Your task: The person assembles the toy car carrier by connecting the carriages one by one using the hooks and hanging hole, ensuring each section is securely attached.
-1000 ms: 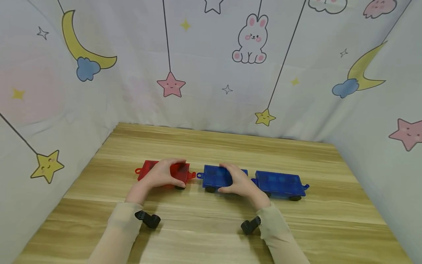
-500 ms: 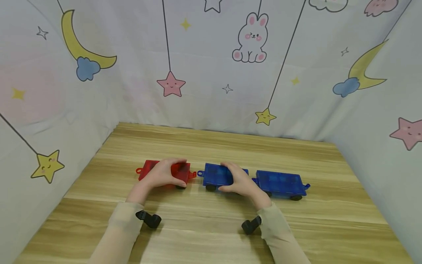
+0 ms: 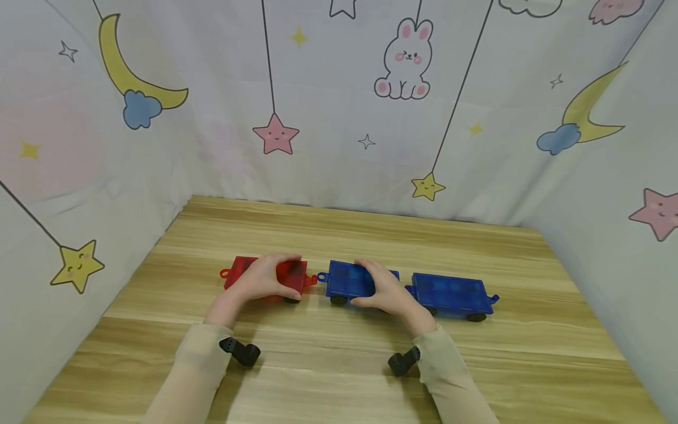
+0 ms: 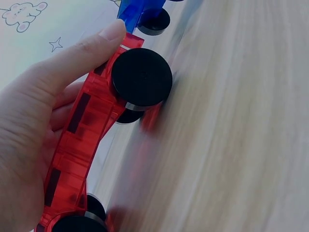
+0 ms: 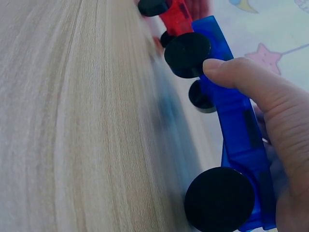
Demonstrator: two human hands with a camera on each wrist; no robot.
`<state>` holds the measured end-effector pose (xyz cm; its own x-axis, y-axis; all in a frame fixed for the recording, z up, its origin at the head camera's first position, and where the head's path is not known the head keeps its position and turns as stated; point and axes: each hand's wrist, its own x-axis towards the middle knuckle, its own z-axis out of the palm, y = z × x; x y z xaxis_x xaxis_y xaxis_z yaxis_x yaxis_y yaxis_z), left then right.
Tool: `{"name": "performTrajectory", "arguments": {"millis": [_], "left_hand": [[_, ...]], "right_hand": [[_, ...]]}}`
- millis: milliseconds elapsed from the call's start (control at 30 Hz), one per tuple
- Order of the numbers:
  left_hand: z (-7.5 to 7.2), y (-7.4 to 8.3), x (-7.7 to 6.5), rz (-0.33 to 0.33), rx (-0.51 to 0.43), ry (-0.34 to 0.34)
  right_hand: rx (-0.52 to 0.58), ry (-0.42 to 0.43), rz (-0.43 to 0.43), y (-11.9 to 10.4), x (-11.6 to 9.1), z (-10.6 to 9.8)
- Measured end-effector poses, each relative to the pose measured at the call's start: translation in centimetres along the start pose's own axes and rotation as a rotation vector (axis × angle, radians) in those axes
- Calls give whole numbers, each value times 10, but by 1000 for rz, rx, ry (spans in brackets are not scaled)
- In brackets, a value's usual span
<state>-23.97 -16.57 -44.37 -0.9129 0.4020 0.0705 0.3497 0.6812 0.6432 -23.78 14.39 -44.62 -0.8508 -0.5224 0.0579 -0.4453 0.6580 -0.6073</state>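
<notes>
On the wooden table, my left hand [image 3: 259, 280] grips a red see-through toy train car [image 4: 79, 135] with black wheels, thumb on the near side, fingers over the far side. My right hand [image 3: 389, 291] holds a blue toy train car [image 3: 344, 278] the same way. The red car's hook [image 3: 311, 281] sits at the blue car's ring [image 3: 322, 277]; whether they are linked I cannot tell. To the right, a second blue train car [image 3: 450, 293] meets the held blue one, their joint partly behind my right hand. Its own hook [image 3: 495, 299] points right.
The wooden tabletop [image 3: 339, 365] stretches in front of and behind the row of cars. A pale printed cloth [image 3: 339, 171] closes off the back and both sides. Small black wrist cameras [image 3: 246, 353] stick out inward from both sleeves.
Both hands keep their grips, almost still. The red car's hook and the front blue car's ring stay end to end. The whole view shifts very slightly.
</notes>
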Motion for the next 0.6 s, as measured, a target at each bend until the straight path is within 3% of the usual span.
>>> {"name": "performTrajectory", "arguments": {"millis": [600], "left_hand": [[3,-1,2,11,1,6]], "right_hand": [[-8,-4,-8,1,2,1]]}}
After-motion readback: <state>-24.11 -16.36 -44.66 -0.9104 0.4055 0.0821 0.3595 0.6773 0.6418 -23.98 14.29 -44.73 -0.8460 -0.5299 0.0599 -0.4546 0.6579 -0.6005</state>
